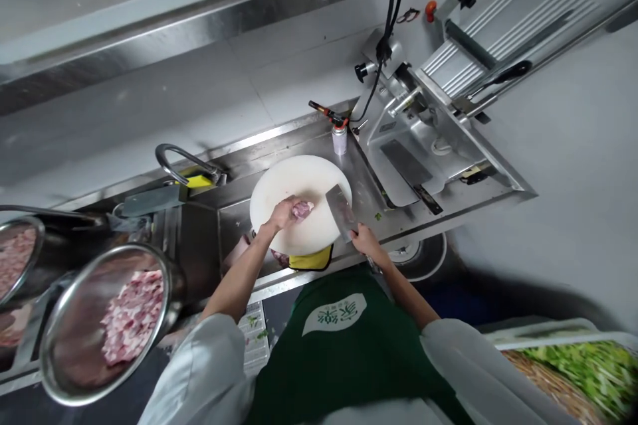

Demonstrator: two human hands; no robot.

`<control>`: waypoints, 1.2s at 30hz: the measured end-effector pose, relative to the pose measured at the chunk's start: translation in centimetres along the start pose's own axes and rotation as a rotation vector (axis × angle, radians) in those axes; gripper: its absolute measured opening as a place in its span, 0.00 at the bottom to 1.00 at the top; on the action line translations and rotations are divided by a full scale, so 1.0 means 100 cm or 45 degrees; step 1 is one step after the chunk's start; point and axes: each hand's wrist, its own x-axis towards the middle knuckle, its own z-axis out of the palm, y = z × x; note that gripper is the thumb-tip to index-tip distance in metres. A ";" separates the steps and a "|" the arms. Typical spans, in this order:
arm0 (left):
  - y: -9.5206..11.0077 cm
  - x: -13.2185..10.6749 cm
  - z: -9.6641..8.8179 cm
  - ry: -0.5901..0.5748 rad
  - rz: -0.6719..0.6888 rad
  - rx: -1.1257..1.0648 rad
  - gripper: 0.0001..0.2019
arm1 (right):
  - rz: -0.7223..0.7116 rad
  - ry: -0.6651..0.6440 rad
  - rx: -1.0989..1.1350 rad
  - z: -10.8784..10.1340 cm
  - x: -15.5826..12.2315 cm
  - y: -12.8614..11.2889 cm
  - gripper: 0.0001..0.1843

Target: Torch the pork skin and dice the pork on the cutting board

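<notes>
A round white cutting board (299, 179) lies on the steel counter in front of me. My left hand (283, 214) is closed on a piece of raw pink meat (302, 209) near the board's middle. My right hand (363, 238) grips the handle of a broad cleaver (341, 211), whose blade rests on the board just right of the meat. A yellow cloth (312, 259) shows under the board's near edge.
A steel bowl (64, 345) of cut raw meat stands at the left, with another bowl (10, 265) behind it. A tap (182, 159) arches over a sink. A meat slicer (428, 126) stands at the right, a small gas torch (339, 136) beside it. A crate of greens (593, 372) sits at bottom right.
</notes>
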 end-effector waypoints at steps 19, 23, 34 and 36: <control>0.027 -0.051 0.078 0.928 -0.468 -0.134 0.34 | -0.359 0.039 -0.194 0.011 0.046 -0.042 0.20; 0.052 -0.038 0.087 0.781 -0.697 -0.069 0.33 | -0.390 0.038 -0.279 0.007 0.073 -0.080 0.21; 0.025 -0.042 0.077 0.290 -0.439 -0.035 0.19 | -0.238 0.059 -0.228 -0.027 0.101 -0.041 0.20; 0.015 -0.030 0.057 0.223 -0.290 -0.094 0.16 | -0.181 0.018 -0.169 -0.024 0.097 -0.033 0.21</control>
